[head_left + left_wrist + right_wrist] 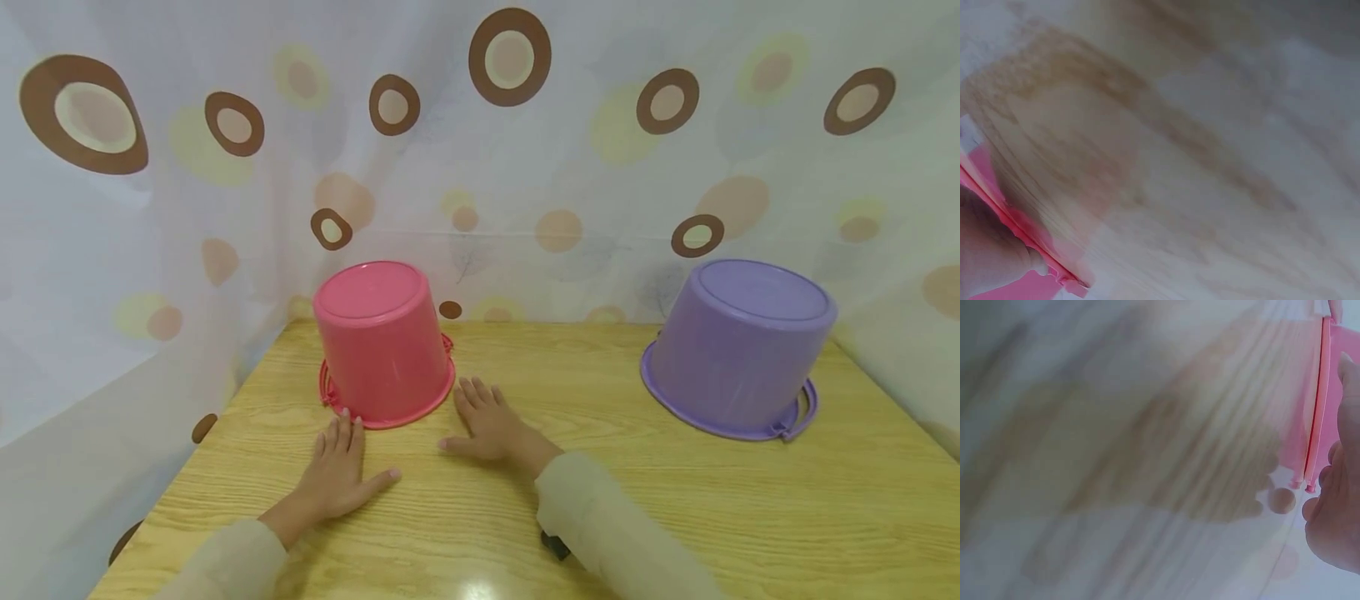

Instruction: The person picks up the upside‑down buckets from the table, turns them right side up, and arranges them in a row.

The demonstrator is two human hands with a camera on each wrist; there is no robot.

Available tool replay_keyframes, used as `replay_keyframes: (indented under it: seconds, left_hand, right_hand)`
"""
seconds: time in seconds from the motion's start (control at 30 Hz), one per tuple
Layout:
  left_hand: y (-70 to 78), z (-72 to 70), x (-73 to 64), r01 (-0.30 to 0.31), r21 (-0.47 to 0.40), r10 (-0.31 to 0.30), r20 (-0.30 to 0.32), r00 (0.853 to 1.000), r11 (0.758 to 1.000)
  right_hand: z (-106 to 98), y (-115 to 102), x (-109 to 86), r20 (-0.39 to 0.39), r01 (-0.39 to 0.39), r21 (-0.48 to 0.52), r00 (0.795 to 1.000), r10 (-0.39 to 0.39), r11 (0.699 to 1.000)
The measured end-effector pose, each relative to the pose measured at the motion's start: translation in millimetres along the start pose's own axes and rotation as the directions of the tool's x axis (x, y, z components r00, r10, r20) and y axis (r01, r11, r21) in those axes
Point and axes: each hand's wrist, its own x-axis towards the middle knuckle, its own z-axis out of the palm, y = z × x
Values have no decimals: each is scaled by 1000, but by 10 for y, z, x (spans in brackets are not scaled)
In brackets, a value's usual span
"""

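Sitting upside down on the desk (810, 517), the pink bucket (386, 367) is right by the fingers (344, 433) of the left hand (335, 477) and right hand (489, 427); can't tell about contact. Fingers straight, ungripped, thumbs out, palms down. Only the head view catches the purple bucket (742, 358).

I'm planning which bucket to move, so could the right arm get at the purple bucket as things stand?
Probably yes: the right grip is beside the pink bucket, apparently holding nothing. Only tabletop shows between that grip and the purple bucket, though a reach to the right is needed.
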Motion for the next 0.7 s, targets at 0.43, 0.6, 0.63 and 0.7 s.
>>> replay_keyframes:
  seconds: [0.43,0.6,0.63,0.7]
  left_hand:
    - [22,8,19,16,8,-17,32,999,1000]
    - [44,-2,24,9,4,-9,31,999,1000]
    - [47,-1,26,8,1,-8,32,999,1000]
    - [51,2,27,8,-3,-8,38,999,1000]
  right_hand:
    - [-57,-6,54,33,-22,26,999,21,999]
    - [-49,-36,65,49,-24,44,999,22,999]
    - [-48,-45,68,48,-20,50,999,18,999]
    - [-45,-61,75,53,-19,49,998,17,999]
